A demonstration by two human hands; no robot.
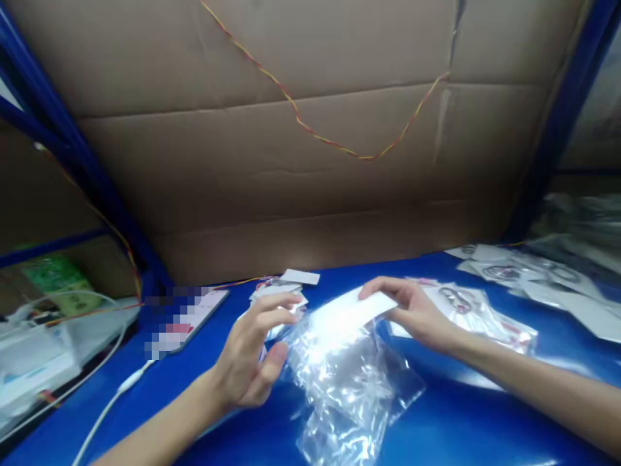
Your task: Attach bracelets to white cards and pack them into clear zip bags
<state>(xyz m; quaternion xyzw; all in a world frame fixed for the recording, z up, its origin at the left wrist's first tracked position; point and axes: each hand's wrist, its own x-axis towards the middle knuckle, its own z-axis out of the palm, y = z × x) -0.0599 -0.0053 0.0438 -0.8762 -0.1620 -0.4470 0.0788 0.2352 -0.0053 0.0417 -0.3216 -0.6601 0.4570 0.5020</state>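
Observation:
My right hand (412, 307) pinches the right end of a white card (347, 310) between thumb and fingers. Below and partly around the card lies a heap of clear plastic bags (344, 395); whether the card is inside one of them I cannot tell. My left hand (257, 349) is at the left edge of the plastic, thumb and fingers apart, with nothing visible between them. Behind it sits a small stack of white cards (298, 278), partly hidden by the fingers.
Bagged cards with ring-shaped items (456, 301) lie beyond my right wrist, and more such packs (528, 272) spread at the far right. A phone (194, 323) with a white cable (129, 382) is at left. Cardboard (310, 181) backs the blue table (436, 421).

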